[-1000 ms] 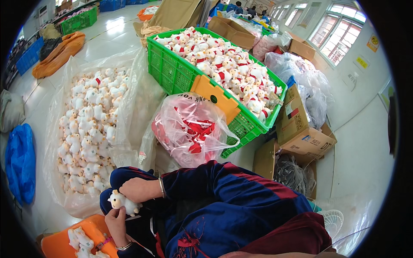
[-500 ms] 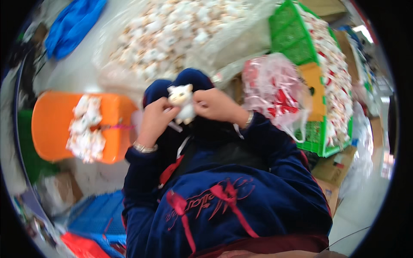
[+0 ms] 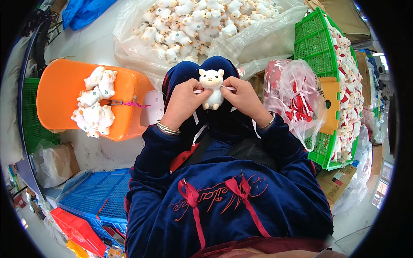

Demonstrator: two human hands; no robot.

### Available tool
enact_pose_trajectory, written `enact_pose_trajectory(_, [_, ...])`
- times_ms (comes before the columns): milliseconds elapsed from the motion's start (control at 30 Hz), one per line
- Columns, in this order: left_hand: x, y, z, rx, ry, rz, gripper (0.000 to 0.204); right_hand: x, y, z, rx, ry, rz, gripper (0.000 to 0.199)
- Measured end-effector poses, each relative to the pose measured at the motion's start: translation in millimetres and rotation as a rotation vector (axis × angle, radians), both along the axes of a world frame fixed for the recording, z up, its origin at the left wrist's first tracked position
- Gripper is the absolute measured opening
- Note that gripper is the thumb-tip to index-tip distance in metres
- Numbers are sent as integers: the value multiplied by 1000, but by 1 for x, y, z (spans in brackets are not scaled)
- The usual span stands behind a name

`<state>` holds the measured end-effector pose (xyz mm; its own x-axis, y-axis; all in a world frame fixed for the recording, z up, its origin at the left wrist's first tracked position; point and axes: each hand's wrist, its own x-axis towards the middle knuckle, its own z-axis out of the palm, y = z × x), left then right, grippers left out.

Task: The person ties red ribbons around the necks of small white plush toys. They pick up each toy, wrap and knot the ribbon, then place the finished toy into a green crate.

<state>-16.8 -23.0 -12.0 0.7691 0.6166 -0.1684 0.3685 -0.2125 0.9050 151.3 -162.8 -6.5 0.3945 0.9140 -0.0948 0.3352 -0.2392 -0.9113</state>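
Plush toy between hands, crate right

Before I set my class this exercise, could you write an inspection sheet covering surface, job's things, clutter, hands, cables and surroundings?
Surface: dark blue lap; orange seat at the left.
Job's things: one white plush toy over the lap, face toward the camera; a pale strip at its neck.
Clutter: loose white toys and small snips with a pink cord on the seat.
Hands: left hand and right hand pinch the strip on either side of the toy.
Cables: nothing seen that is clearly a cable.
Surroundings: heaped toys in clear plastic ahead; bag of red ribbons and green crate right; blue crate lower left.
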Motion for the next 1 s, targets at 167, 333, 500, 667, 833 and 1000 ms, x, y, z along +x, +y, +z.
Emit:
enact_pose_trajectory(167, [7, -8, 2, -18, -17, 11, 32, 38, -7, -5, -10, -103, 61, 17])
enact_pose_trajectory(333, [7, -8, -1, -35, -5, 14, 31, 101, 16, 14, -113, 509, -98, 22])
enact_pose_trajectory(500, [7, -6, -2, -22, 5, 29, 35, 79, 11, 23, 160, 30, -386, 31])
enact_pose_trajectory(667, [7, -6, -2, -56, 5, 33, 31, 29, -29, -4, -220, 39, -132, 33])
enact_pose_trajectory(833, [7, -7, -2, -70, -15, 41, 36, 8, -11, -35, 112, 382, -342, 19])
enact_pose_trajectory(1000, [5, -10, -5, -25, -51, 97, 37, -4, -13, -22, 82, 37, -163, 13])
